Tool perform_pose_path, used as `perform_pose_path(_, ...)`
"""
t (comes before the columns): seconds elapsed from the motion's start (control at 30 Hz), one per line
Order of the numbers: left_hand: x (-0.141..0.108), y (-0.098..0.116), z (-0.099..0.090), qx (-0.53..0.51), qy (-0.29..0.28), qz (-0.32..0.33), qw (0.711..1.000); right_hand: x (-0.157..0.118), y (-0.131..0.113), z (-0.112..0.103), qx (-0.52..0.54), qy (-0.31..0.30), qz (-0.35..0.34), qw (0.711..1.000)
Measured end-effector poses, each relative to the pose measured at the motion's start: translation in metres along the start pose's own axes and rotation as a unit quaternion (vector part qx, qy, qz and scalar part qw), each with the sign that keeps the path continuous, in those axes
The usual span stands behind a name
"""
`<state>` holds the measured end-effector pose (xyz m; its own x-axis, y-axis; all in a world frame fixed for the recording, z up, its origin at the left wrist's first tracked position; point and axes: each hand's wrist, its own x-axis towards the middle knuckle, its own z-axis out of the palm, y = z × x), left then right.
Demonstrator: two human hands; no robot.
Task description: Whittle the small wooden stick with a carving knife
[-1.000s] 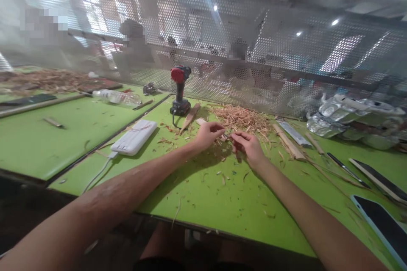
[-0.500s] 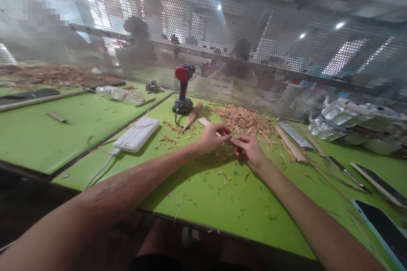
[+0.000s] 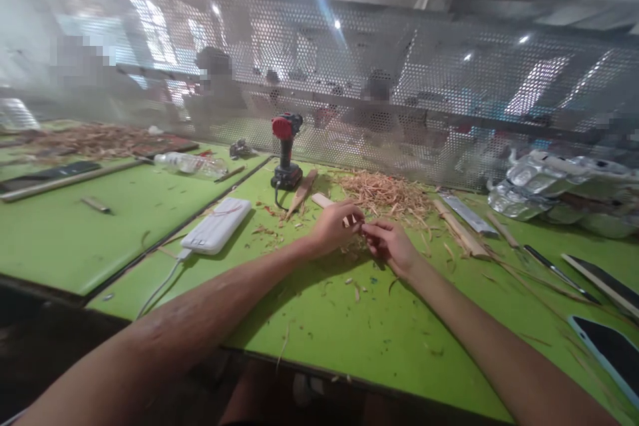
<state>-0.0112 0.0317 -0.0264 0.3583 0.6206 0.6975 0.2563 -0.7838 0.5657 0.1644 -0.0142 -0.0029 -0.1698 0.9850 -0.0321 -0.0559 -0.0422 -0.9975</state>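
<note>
My left hand [image 3: 335, 227] and my right hand [image 3: 392, 244] meet at the fingertips over the green table [image 3: 319, 319]. Fingers of both hands are pinched together around something too small to make out. A pale flat wood strip [image 3: 322, 200] shows just behind my left hand, its near end hidden by the hand. Beyond the hands lies a heap of thin wood shavings [image 3: 387, 192], and small scraps are scattered beneath and in front of them.
Behind left stand a red and black drill [image 3: 286, 150] and a pointed wood piece [image 3: 302, 194]. A white power bank [image 3: 217, 226] with a cable lies left. Right are a bamboo strip [image 3: 462, 231], a metal ruler-like piece [image 3: 469, 214], a pen-like tool [image 3: 559, 271] and a phone [image 3: 609, 356].
The whole view has shifted slightly, so the table and its objects sit a little lower. Both hands stay together in nearly the same pose.
</note>
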Motion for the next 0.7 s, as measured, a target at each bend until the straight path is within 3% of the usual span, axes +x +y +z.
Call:
perform_pose_path(0.27,-0.001,0.006,-0.001,0.024,0.012,0.044,0.999,-0.001,-0.001,0.001,0.039,0.024,0.017,0.999)
perform_pose_path(0.47,-0.001,0.009,-0.003,0.038,0.000,0.026,0.999,-0.001,-0.002,-0.001,0.034,0.012,0.019,0.999)
perform_pose_path(0.7,-0.003,0.019,-0.009,0.093,-0.021,0.063,0.993,-0.002,-0.002,-0.001,0.043,-0.016,0.021,0.999)
